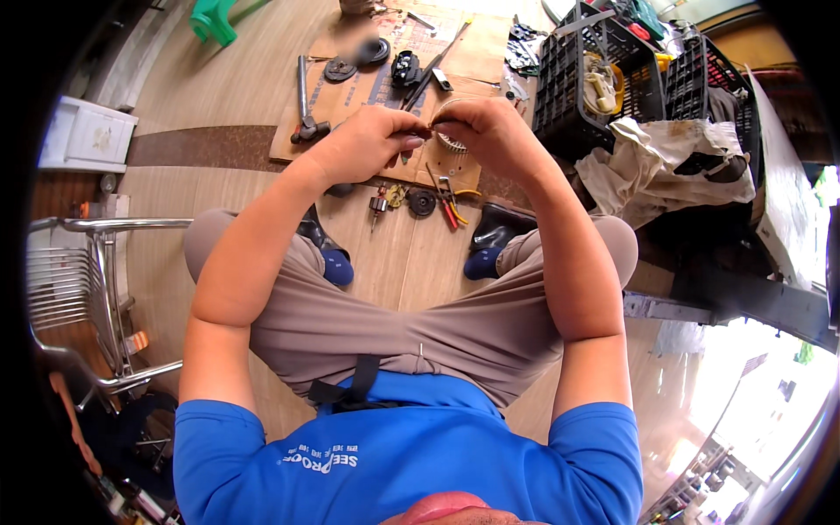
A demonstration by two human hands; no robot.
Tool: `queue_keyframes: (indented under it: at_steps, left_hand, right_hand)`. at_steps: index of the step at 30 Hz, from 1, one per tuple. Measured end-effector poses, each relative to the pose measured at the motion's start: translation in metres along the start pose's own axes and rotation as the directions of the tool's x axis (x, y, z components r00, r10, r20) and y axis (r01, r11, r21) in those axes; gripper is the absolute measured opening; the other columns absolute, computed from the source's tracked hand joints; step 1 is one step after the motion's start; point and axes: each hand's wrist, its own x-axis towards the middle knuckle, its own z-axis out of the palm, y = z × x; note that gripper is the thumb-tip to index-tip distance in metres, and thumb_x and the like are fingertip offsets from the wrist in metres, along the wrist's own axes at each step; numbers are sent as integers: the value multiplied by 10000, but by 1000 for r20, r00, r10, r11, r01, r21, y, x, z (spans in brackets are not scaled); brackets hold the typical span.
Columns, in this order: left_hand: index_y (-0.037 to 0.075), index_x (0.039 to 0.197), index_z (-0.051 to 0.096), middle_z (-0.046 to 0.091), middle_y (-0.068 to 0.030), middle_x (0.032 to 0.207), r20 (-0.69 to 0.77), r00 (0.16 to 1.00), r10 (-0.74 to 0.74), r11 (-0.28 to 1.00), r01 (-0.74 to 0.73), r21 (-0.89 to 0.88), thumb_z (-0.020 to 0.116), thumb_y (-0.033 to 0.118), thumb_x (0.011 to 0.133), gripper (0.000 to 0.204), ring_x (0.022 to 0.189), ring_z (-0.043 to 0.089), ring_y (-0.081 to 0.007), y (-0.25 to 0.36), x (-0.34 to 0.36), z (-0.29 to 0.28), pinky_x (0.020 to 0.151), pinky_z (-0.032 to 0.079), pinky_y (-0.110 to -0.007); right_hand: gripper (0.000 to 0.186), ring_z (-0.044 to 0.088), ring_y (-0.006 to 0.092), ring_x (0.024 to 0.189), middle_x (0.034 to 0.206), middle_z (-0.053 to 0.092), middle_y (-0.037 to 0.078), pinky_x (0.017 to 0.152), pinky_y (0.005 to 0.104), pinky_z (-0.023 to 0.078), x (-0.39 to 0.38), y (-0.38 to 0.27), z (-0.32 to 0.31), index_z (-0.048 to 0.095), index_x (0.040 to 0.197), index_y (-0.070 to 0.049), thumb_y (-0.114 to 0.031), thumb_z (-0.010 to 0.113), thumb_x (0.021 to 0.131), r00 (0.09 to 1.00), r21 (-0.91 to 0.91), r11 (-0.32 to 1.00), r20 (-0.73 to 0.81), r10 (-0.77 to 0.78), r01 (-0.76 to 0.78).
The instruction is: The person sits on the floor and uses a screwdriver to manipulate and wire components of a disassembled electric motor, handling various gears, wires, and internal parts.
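My left hand (376, 140) and right hand (481, 127) meet above a cardboard sheet (304, 87), both with fingers pinched around a small part too hidden to name. Under my right hand is a round toothed metal part (451, 143). Closer to me lie an armature (379, 203), a yellow part (396, 196), a black disc (422, 202) and pliers (451, 206). A hammer-like tool (303, 96) lies left of my hands. Farther back are more round parts (339, 70), a black housing (405, 68) and long thin tools (446, 54).
Black plastic crates (556, 87) with assorted parts and a stained cloth (665, 171) stand at the right. A metal bench (87, 224) and white box (83, 131) are at the left, a green stool (212, 19) at the back. My boots (499, 223) flank the parts.
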Motion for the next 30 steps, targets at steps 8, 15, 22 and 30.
queue_keyframes:
  at_steps: [8,15,22,30]
  left_hand:
    - [-23,1032,664,598,-1,712,58,963,-262,954,268,-134,606,55,912,154,591,515,-76,2,2,-9,547,444,-231]
    - [-26,1020,669,631,-14,743,90,946,-310,851,319,-417,633,87,909,162,608,574,-85,-6,2,-14,548,475,-220]
    - [-26,1010,648,555,1,661,254,898,-360,701,440,-561,592,158,951,202,544,479,-75,-3,-1,-21,497,405,-221]
    - [-21,989,677,583,7,722,155,951,-268,834,309,-456,565,82,950,157,588,471,-60,-6,-1,-19,535,396,-206]
  right_hand:
    - [101,544,157,608,687,600,115,614,289,464,-1,2,2,658,926,-13,-86,664,856,991,73,997,-135,1,9]
    - [105,590,129,657,748,647,118,638,272,478,1,-2,3,673,942,-11,-71,662,856,986,117,993,-167,26,-6]
    - [134,648,304,787,834,666,147,697,366,508,0,-4,3,695,934,-49,-150,657,853,978,-7,995,-181,-101,101]
    - [141,635,311,815,844,667,130,723,382,506,0,-5,1,693,942,-65,-164,630,865,973,4,994,-205,-106,109]
